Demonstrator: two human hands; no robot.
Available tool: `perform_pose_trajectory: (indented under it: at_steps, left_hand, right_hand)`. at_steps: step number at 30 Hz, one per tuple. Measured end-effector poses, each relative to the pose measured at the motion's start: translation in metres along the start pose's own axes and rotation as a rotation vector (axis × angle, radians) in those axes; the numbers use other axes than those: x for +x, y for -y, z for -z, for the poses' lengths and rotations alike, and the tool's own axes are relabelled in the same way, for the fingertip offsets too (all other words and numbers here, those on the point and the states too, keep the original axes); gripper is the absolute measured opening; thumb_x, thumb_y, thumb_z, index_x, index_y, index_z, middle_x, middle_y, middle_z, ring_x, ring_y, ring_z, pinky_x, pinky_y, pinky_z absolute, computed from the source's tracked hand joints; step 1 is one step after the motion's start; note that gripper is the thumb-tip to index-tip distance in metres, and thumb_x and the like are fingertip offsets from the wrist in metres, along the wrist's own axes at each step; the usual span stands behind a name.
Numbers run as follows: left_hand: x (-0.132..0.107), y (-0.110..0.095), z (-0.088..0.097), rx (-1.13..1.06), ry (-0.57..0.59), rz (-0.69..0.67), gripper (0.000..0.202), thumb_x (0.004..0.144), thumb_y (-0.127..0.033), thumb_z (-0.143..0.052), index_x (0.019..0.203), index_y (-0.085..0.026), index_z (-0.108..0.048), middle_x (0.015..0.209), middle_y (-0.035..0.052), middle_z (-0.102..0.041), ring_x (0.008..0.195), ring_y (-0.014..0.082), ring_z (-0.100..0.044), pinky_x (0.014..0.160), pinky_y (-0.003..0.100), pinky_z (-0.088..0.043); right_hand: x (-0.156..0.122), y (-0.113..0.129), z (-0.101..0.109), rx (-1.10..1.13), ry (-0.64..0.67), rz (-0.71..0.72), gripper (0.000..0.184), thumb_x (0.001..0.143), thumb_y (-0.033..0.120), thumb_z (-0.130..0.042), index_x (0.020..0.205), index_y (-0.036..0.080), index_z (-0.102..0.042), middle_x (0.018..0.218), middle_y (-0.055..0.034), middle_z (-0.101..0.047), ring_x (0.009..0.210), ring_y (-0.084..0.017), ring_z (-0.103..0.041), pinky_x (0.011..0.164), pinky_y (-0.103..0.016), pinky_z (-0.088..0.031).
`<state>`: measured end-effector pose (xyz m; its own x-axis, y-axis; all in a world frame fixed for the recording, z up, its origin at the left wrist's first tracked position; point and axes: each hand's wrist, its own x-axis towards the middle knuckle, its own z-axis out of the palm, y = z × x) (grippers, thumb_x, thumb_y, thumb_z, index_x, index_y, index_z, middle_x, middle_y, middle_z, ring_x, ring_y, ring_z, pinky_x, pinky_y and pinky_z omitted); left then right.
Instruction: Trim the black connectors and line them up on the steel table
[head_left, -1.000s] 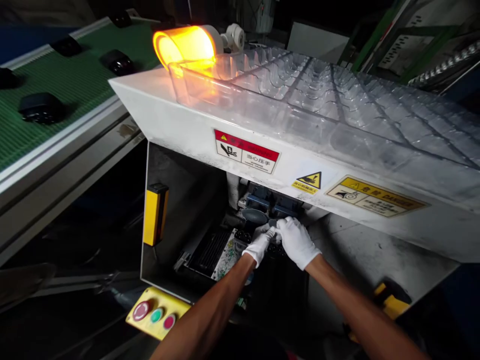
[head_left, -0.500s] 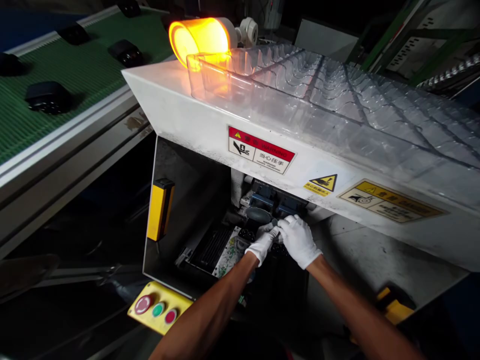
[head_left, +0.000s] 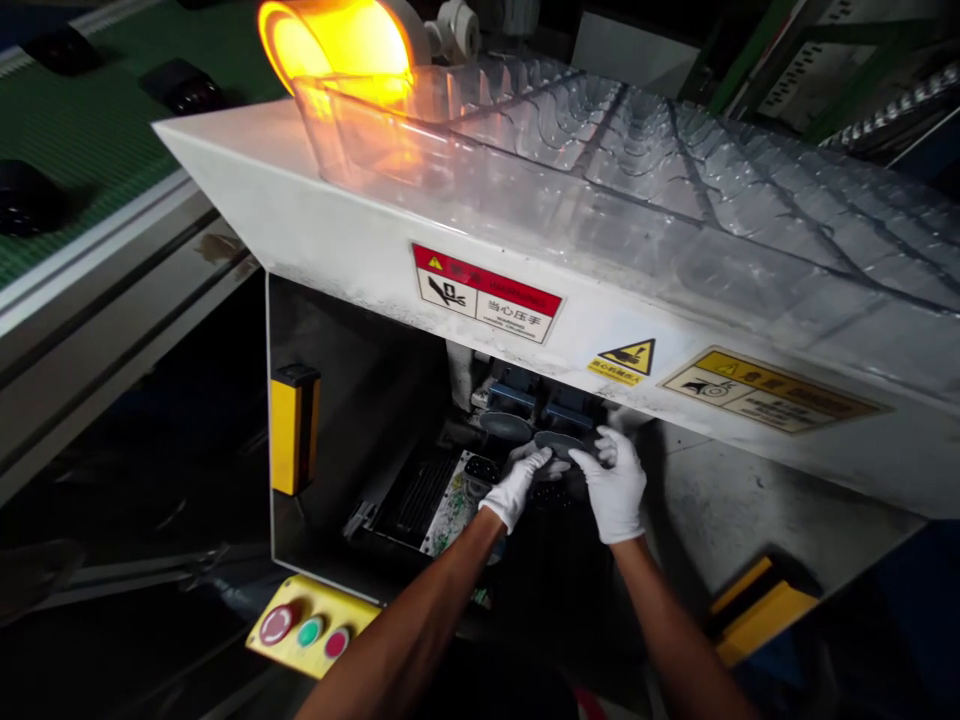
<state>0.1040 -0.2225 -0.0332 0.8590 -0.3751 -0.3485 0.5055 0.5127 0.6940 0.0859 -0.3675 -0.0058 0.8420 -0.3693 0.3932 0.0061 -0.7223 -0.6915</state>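
Both my hands wear white gloves and reach into the open bay of a white machine. My left hand has its fingers pressed together just below two grey oval pads; what it holds is hidden in the dark. My right hand is beside it, with thumb and fingertips closed at the edge of the right pad. A small black part sits in a fixture just left of my left hand, on a paint-stained plate.
A clear plastic tray lies on top of the machine beside a glowing orange lamp. Yellow sensor bars flank the bay. A yellow button box sits below it. A green conveyor with black parts runs at left.
My right hand has moved right, away from my left hand, and its fingers have lifted to the right pad. My left hand stays in place. The view has shifted slightly.
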Motion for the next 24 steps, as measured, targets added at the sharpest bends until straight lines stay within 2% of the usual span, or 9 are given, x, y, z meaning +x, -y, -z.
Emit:
perform_pose_trajectory:
  at_steps: [2,4,10,15,18,24]
  left_hand:
    - [0.000,-0.001,0.001,0.009,0.007,0.007,0.046,0.081,-0.053,-0.066,0.103,-0.012,-0.065,0.101,0.0142,-0.069,0.087,0.0261,-0.068,0.077,0.035,-0.056]
    - [0.003,-0.001,0.002,0.033,-0.010,0.014,0.051,0.084,-0.059,-0.060,0.105,-0.012,-0.065,0.105,0.0150,-0.068,0.088,0.0257,-0.068,0.077,0.035,-0.056]
    - [0.009,0.001,0.003,0.118,-0.073,-0.015,0.053,0.079,-0.063,-0.064,0.095,-0.013,-0.067,0.097,0.0128,-0.069,0.081,0.0226,-0.067,0.075,0.033,-0.055]
    - [0.007,-0.002,0.004,0.189,-0.052,-0.092,0.042,0.073,-0.051,-0.075,0.091,-0.015,-0.068,0.090,0.0071,-0.069,0.080,0.0188,-0.063,0.073,0.027,-0.050]
    - [0.011,0.001,0.008,0.237,-0.107,-0.135,0.034,0.070,-0.044,-0.077,0.083,-0.014,-0.068,0.078,0.0033,-0.066,0.070,0.0157,-0.058,0.067,0.025,-0.046]
    - [0.019,0.021,0.022,0.273,-0.247,-0.191,0.028,0.066,-0.040,-0.077,0.068,-0.015,-0.065,0.065,-0.0007,-0.060,0.063,0.0142,-0.052,0.064,0.027,-0.043]
  right_hand:
    - [-0.006,-0.008,-0.001,0.036,0.011,-0.036,0.029,0.075,0.041,-0.074,0.094,0.019,-0.069,0.082,-0.0022,-0.068,0.073,-0.017,-0.062,0.072,-0.029,-0.050]
    - [-0.010,-0.013,-0.004,0.026,0.029,-0.031,0.025,0.077,0.043,-0.071,0.082,0.019,-0.071,0.081,-0.0038,-0.070,0.076,-0.019,-0.064,0.075,-0.030,-0.049]
    - [-0.015,-0.015,-0.014,0.031,0.047,-0.075,0.031,0.082,0.046,-0.062,0.082,0.017,-0.072,0.077,-0.0061,-0.071,0.068,-0.019,-0.063,0.069,-0.029,-0.049]
    - [-0.018,-0.018,-0.017,0.037,0.049,-0.128,0.038,0.082,0.054,-0.059,0.081,0.017,-0.071,0.076,-0.0058,-0.071,0.068,-0.019,-0.063,0.065,-0.028,-0.047]
    - [-0.019,-0.019,-0.017,0.041,0.055,-0.147,0.041,0.081,0.057,-0.057,0.077,0.018,-0.070,0.073,-0.0052,-0.069,0.065,-0.019,-0.061,0.062,-0.028,-0.045]
    - [-0.017,-0.021,-0.019,0.071,0.061,-0.156,0.041,0.079,0.056,-0.060,0.073,0.017,-0.068,0.067,-0.0037,-0.064,0.063,-0.017,-0.056,0.064,-0.027,-0.042]
